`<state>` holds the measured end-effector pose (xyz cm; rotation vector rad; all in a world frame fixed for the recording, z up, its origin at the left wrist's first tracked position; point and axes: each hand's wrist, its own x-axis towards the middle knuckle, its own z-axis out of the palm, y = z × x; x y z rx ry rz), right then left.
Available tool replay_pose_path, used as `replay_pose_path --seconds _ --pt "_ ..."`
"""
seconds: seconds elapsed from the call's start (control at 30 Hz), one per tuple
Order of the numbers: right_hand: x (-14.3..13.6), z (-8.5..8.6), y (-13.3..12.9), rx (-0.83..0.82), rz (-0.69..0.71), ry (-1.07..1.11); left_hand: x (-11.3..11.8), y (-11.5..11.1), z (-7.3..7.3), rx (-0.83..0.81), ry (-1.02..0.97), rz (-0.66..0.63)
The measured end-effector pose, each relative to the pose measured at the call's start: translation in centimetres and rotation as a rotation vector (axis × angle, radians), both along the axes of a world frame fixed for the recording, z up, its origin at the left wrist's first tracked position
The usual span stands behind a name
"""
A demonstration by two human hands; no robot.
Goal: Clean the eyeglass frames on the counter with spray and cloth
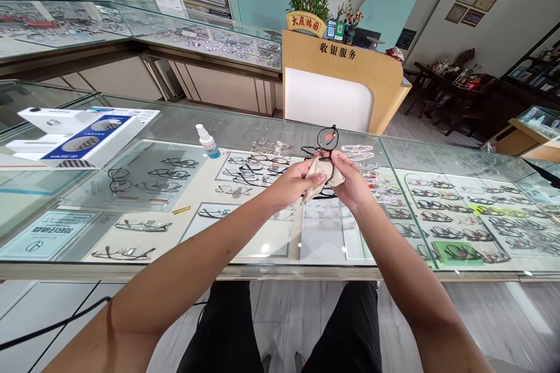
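Both hands meet above the glass counter, around a pair of black-framed eyeglasses and a beige cloth. My left hand is closed on the cloth, its thumb pressing over a lens that the cloth covers. My right hand grips the eyeglasses near the middle of the frame, with part of the cloth under its fingers. One round lens stands uncovered above the fingers, showing a reddish reflection. A temple arm sticks out to the left behind the hands. The lower lens is mostly hidden by cloth and fingers.
A white spray bottle with blue liquid stands on the glass counter. An opened white-and-blue box lies at the left. Under the glass are rows of eyeglasses and a yellow stick. Beyond stands a wooden cashier desk.
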<state>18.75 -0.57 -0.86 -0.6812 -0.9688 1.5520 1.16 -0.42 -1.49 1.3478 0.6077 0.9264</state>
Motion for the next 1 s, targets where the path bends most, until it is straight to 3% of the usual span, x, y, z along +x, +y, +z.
replay_pose_path --seconds 0.17,0.4,0.6,0.73,0.87,1.0 --pt "0.2 -0.3 0.2 -0.009 0.020 -0.003 0.1 0.1 -0.6 -0.032 -0.029 0.033" --pt "-0.1 0.8 -0.6 0.035 0.025 -0.071 0.5 0.3 -1.8 -0.015 -0.026 0.080" --pt "-0.5 1.0 -1.0 0.015 0.022 -0.092 0.6 -0.1 -1.0 -0.016 0.020 0.201" --pt "-0.5 0.8 -1.0 0.013 0.035 -0.082 0.7 -0.6 -0.1 -0.031 0.012 0.183" --pt "-0.7 0.7 -1.1 -0.002 0.041 -0.065 0.9 -0.7 -0.4 -0.057 0.007 0.184" --pt "-1.0 0.4 -1.2 0.030 0.047 -0.037 1.3 -0.4 -0.9 0.034 -0.058 0.275"
